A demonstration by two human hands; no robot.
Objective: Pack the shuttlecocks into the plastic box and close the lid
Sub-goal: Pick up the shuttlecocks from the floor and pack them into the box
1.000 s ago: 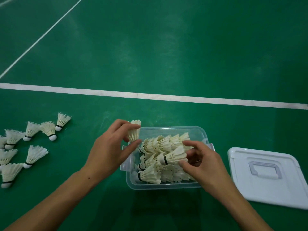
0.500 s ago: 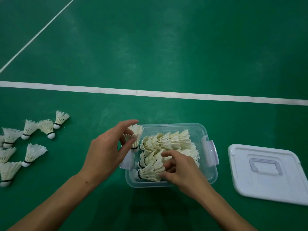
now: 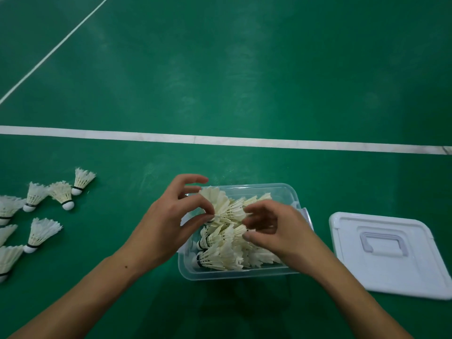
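A clear plastic box (image 3: 287, 193) stands on the green court floor, holding several white feather shuttlecocks (image 3: 220, 258). My left hand (image 3: 168, 221) pinches one shuttlecock (image 3: 216, 200) by its cork end over the box's left rim, feathers fanned toward the box. My right hand (image 3: 276, 231) hovers over the packed shuttlecocks with fingers curled, fingertips touching feathers; whether it holds one is unclear. The white lid (image 3: 389, 253) lies flat on the floor to the right of the box, handle up. Several loose shuttlecocks (image 3: 41, 232) lie on the floor at the left.
A white court line (image 3: 244, 140) runs across the floor behind the box, and a thinner one (image 3: 56, 47) slants at the upper left. Green floor stretches beyond the line.
My right hand rose from the box's front half toward its middle. My left hand turned its shuttlecock so the feathers fan out over the box's left rim.
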